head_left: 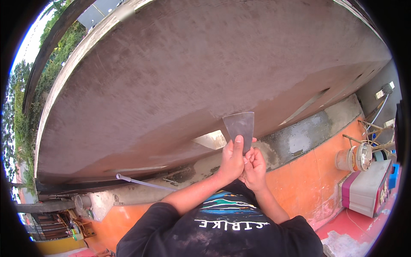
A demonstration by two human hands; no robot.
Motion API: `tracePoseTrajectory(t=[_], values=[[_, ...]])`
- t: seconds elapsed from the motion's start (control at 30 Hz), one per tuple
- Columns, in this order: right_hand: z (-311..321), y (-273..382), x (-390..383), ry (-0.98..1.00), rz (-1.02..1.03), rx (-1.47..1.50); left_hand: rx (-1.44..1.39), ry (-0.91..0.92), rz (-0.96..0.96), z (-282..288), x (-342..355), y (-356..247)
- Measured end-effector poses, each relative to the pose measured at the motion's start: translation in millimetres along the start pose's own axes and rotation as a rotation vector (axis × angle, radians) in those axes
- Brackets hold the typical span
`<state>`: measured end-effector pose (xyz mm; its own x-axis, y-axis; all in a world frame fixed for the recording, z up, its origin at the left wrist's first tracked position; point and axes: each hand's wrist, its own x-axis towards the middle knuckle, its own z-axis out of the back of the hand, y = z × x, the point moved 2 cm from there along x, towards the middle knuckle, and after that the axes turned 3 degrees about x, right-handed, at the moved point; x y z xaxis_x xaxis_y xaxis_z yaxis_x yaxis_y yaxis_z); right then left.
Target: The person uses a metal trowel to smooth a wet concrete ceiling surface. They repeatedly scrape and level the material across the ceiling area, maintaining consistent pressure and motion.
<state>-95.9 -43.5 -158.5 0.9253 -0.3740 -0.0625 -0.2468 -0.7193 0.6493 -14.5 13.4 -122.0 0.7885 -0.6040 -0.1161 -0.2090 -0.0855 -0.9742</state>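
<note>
My left hand [232, 159] is closed around a putty knife [239, 126], its thumb lying flat along the lower part of the grey metal blade. The blade points up and away from me and widens toward its far edge. Close beside it, my right hand [254, 168] has curled fingers pinching at the lower end of the same knife. Both hands hide the handle. Behind the blade rises a large brown-grey plastered wall [180, 73], partly darker and damp-looking along its lower part. A pale opening [212, 139] shows in it just left of the blade.
Along the wall's foot runs a grey ledge with a wet patch [299, 139], bordered by an orange surface [304, 171]. To the right stand plastic buckets [343, 159] and a white-and-magenta box [364, 188]. A white pipe [145, 183] lies at the left, near a round container [83, 201].
</note>
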Motion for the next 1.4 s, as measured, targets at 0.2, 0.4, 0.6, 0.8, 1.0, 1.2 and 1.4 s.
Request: tracePoseTrajectory(t=[0.2,0.4,0.6,0.8,1.0,1.2,1.4], values=[[-25.7,5.5,18.1,-0.015,0.078,-0.037,0.032,0.027,-0.056,-2.0,11.4,-31.5],[-58.9,55.6,41.9,0.215,0.285,-0.026,0.114,0.109,-0.327,-15.9,20.9,-101.9],[-41.3,32.3,-0.5,0.035,0.130,-0.011,0.028,0.071,-0.077,-17.3,-2.2,-57.9],[-13.2,-0.5,-8.4,-0.053,-0.008,0.028,0.060,-0.006,0.007,-2.2,-8.6,-14.0],[-52.2,20.4,14.9,0.086,0.154,0.052,0.046,-0.004,-0.124,-3.9,4.4,-61.1],[-63.4,55.1,25.1,0.157,0.193,-0.018,0.100,0.056,-0.263,-15.5,9.2,-99.2],[-29.9,19.8,-4.5,0.011,0.019,0.031,0.055,-0.002,0.093,-7.7,-6.6,-34.3]])
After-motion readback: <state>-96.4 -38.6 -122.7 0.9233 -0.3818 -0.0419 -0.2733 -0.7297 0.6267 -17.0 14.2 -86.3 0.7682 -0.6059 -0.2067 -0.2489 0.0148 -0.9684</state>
